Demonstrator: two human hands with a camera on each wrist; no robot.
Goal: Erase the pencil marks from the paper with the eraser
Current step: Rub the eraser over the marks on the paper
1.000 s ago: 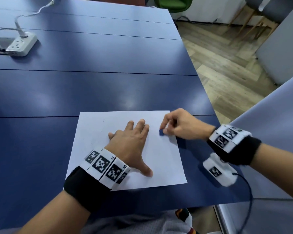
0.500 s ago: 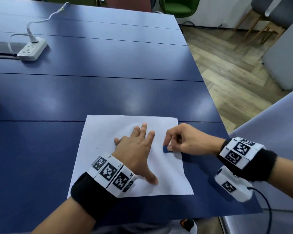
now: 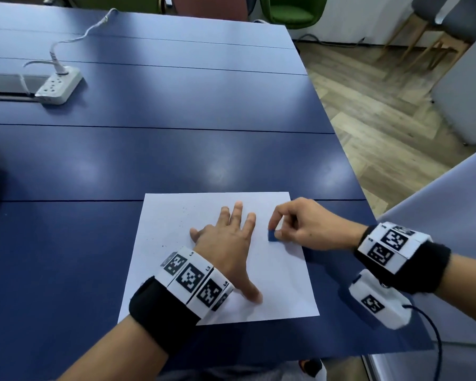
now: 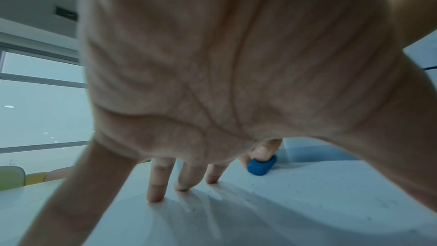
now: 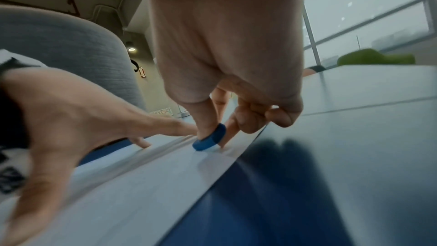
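Head view: right hand [image 3: 308, 225] pinches eraser [image 3: 272, 235] on paper [image 3: 171, 229]; left hand [image 3: 226, 243] fingers spread flat.

Left hand [image 3: 226, 243] covers the middle of the paper [image 3: 176, 243]; any pencil marks beneath are hidden. Fingertips hide much of the blue eraser [image 3: 272, 236]. Green chair [image 3: 291, 9] cut off at top edge.

paper: white rectangular sheet of paper [image 3: 176, 243] flat on the dark blue plank surface [image 3: 176, 149]
left hand [image 3: 226, 243]: fingers spread, pressing the sheet
right hand [image 3: 305, 226]: pinch grip on small blue eraser block [image 3: 272, 236], touching the sheet
far left: white plastic power strip [image 3: 58, 85]
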